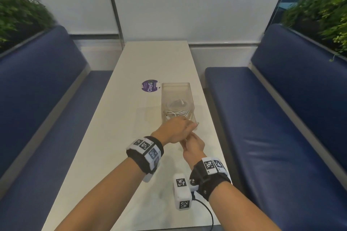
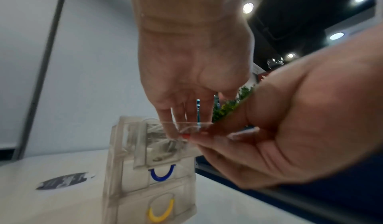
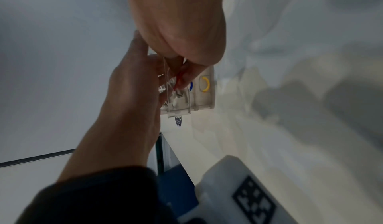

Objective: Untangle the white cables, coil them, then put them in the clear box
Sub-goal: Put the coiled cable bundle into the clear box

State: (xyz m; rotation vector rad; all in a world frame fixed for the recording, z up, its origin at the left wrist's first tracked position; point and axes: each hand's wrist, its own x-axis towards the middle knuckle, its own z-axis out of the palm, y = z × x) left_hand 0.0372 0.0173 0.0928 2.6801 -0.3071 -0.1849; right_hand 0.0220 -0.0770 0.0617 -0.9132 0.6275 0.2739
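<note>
Two hands meet at the near end of the clear box (image 1: 176, 97): your left hand (image 1: 175, 130) reaches in from above with fingers pointing down at the box's near rim, and your right hand (image 1: 193, 145) comes up just beneath it, the two touching. In the left wrist view, your left fingertips (image 2: 172, 129) pinch a thin clear strand, and your right fingers (image 2: 207, 139) curl in to meet that same strand; whether it is a cable or something else is too blurred to tell. Just beyond your fingertips, the white cables (image 1: 177, 111) lie coiled inside the top drawer of the box. Below that drawer the right wrist view shows a blue handle (image 3: 191, 85) and a yellow handle (image 3: 206, 84). Past your left fingers, beside the box's far end, a purple round sticker (image 1: 149, 85) lies on the white table (image 1: 116, 137).
</note>
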